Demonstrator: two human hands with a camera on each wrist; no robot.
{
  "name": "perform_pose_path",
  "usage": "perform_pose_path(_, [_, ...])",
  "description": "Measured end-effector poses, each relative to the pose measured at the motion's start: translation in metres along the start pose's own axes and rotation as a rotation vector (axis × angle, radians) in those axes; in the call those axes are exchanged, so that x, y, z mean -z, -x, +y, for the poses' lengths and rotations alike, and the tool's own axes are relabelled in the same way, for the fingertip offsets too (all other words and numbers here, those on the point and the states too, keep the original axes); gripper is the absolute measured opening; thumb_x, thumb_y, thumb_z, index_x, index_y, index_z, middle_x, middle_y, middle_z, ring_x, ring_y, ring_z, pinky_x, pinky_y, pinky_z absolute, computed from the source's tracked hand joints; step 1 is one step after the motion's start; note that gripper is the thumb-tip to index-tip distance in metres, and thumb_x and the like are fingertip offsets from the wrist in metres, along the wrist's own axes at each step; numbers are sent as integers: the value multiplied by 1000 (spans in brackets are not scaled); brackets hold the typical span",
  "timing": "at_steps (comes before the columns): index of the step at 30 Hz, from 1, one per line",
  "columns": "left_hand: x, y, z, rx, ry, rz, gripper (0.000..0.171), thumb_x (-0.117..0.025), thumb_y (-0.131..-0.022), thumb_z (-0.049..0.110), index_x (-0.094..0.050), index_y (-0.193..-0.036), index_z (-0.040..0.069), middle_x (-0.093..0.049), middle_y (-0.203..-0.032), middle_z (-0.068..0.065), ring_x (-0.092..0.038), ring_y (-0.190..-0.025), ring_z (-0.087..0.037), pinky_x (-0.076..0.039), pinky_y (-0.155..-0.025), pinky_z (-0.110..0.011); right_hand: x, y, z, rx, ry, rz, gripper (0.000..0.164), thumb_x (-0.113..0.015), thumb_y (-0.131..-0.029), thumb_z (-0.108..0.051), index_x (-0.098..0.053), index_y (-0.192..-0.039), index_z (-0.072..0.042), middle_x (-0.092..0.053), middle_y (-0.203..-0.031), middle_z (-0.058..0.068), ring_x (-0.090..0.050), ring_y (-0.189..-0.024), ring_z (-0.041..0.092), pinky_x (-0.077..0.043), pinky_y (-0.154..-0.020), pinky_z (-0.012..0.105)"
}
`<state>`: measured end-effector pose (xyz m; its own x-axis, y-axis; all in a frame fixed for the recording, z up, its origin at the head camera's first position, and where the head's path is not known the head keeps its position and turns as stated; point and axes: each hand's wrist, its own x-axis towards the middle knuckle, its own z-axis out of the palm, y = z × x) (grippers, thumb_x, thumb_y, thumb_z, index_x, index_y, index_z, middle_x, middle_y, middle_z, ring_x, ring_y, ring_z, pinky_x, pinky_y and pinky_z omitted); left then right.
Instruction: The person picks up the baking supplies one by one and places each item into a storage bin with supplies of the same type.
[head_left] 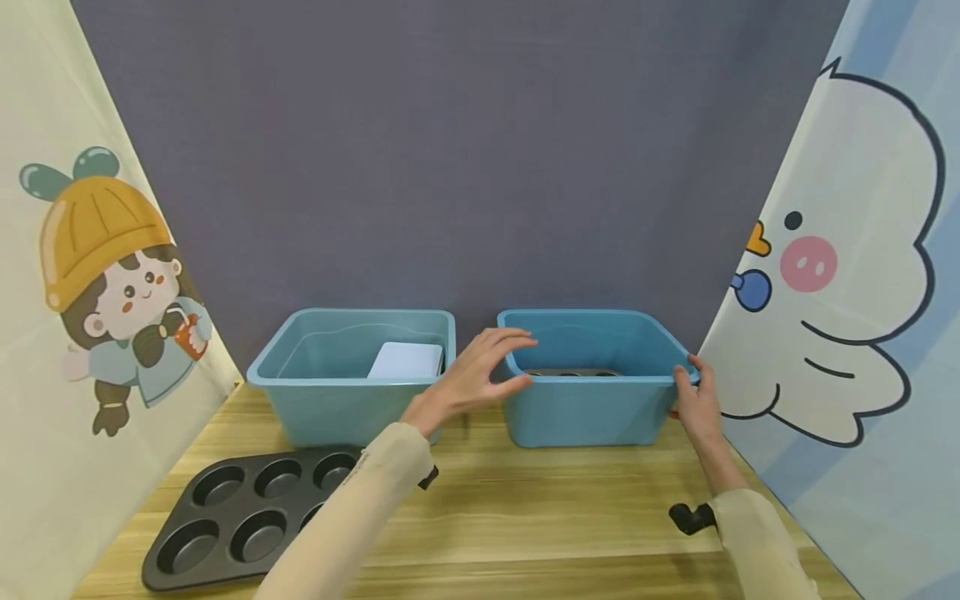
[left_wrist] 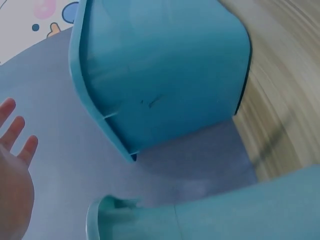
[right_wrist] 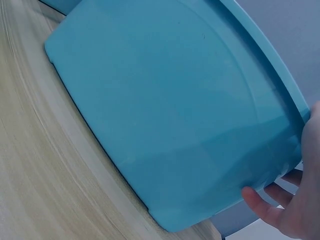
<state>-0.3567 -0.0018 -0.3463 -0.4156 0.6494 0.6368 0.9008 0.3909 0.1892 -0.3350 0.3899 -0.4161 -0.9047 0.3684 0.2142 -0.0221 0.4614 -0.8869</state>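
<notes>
My right hand (head_left: 697, 396) grips the right-hand blue plastic bin (head_left: 585, 412) at its front right rim corner. In the right wrist view, several fingers (right_wrist: 262, 207) of that hand lie along the bin's end wall. My left hand (head_left: 480, 371) is held over the gap between the two bins, fingers extended toward the right bin's left rim, holding nothing. The left wrist view shows that hand at the left edge, apart from the bin's wall (left_wrist: 165, 75). Low inside the right bin, the top of a brownish tray with round cups (head_left: 573, 372) shows; its rest is hidden.
A second, paler blue bin (head_left: 352, 412) stands to the left with a white square-topped object (head_left: 407, 360) inside. A dark muffin pan (head_left: 247, 517) lies at the front left of the wooden table (head_left: 540, 517), partly behind my left sleeve. A grey cloth (head_left: 480, 167) hangs behind.
</notes>
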Motion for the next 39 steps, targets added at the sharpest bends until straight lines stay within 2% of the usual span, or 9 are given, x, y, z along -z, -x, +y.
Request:
perform_pose_path(5, [12, 20, 4, -5, 65, 29, 63, -43, -97, 64, -53, -140, 19, -52, -143, -2, -46, -135, -19, -34, -114, -46, -1, 1, 1, -3, 4, -4, 71, -30, -102, -58, -10, -160, -22, -34, -149, 28, -48, -67, 18, -56, -65, 30])
perform_pose_path(8, [19, 34, 8, -9, 119, 35, 55, -48, -99, 57, -55, -138, 18, -56, -138, -2, -48, -131, -19, -37, -112, -45, 0, 3, 3, -11, -2, -1, 71, -29, -102, -57, -10, -160, -22, -32, -152, 29, -54, -91, 30, -54, -63, 27])
perform_pose_path(12, [27, 50, 13, -30, 144, 29, 42, -57, -100, 41, -57, -133, 17, -58, -132, -1, -51, -127, -18, -40, -109, -42, 2, 6, 5, -7, -14, 13, 70, -29, -103, -55, -10, -160, -21, -26, -157, 27, -44, -121, 41, -52, -59, 24])
perform_pose_path(15, [32, 60, 17, -39, 141, 41, 35, -63, -98, 30, -60, -130, 15, -60, -129, 0, -53, -124, -16, -42, -106, -38, 4, 6, 6, 10, -15, 15, 69, -28, -103, -54, -10, -160, -19, -23, -158, 28, -41, -126, 44, -51, -57, 23])
perform_pose_path(18, [37, 69, 21, -25, 164, 64, 33, -65, -96, 21, -61, -128, 15, -61, -127, 0, -55, -121, -16, -44, -103, -35, 4, 5, 6, 19, -11, 0, 70, -28, -104, -53, -8, -160, -18, -21, -159, 28, -40, -126, 45, -51, -57, 24])
perform_pose_path(22, [41, 81, 25, -2, 258, 89, 31, -65, -96, 13, -60, -127, 14, -62, -121, -2, -57, -112, -18, -47, -95, -33, 3, 5, 5, 21, 0, -17, 71, -28, -103, -54, -8, -160, -18, -23, -157, 31, -43, -121, 45, -51, -56, 23])
perform_pose_path(26, [46, 92, 27, 21, 322, 110, 31, -64, -95, 6, -61, -125, 14, -63, -116, -2, -58, -105, -18, -48, -91, -33, 2, 5, 6, 36, 13, -18, 70, -28, -104, -54, -8, -160, -18, -30, -150, 32, -47, -111, 44, -51, -56, 23])
perform_pose_path(33, [60, 119, 27, 49, 287, 113, 33, -65, -93, 3, -62, -123, 17, -64, -112, 2, -59, -103, -15, -48, -90, -29, 0, 5, 4, 52, 19, -20, 70, -27, -104, -55, -9, -160, -17, -36, -139, 31, -50, -104, 38, -52, -58, 24])
perform_pose_path(39, [69, 137, 22, 105, 285, 151, 37, -69, -89, -2, -63, -120, 17, -63, -109, 2, -58, -99, -15, -49, -87, -29, 0, 2, 2, 49, 56, -2, 71, -27, -103, -57, -11, -160, -17, -45, -119, 25, -56, -83, 28, -53, -59, 26])
